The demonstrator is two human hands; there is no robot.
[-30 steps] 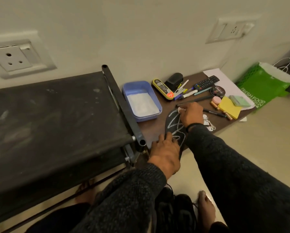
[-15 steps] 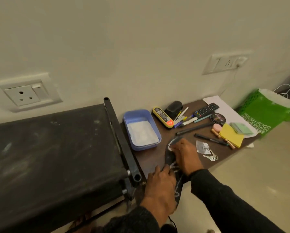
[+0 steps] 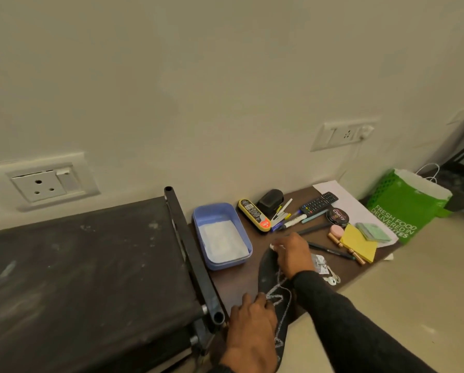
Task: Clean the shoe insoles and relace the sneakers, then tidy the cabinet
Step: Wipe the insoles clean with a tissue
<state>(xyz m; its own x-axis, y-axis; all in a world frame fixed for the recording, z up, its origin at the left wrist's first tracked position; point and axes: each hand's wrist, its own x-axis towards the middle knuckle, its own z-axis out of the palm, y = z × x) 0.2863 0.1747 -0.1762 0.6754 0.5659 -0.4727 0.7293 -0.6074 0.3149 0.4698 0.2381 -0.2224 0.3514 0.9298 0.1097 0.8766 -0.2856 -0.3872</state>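
The right arm wears a long dark charcoal knit sleeve that ends snug at the wrist. Both hands, left hand and right hand, are bare, without gloves.

Shoe insole: black, scribbled with white lines. Lies flat along the brown shelf's front edge, heel end overhanging. Toe end under right-hand fingers; heel end under left-hand fingers. White marks possibly chalk.

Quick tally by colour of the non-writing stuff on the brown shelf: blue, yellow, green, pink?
Blue: 1, tub
Yellow: 2, sticky pad, shoe brush
Green: 1, note pad
Pink: 1, round eraser
Total: 5
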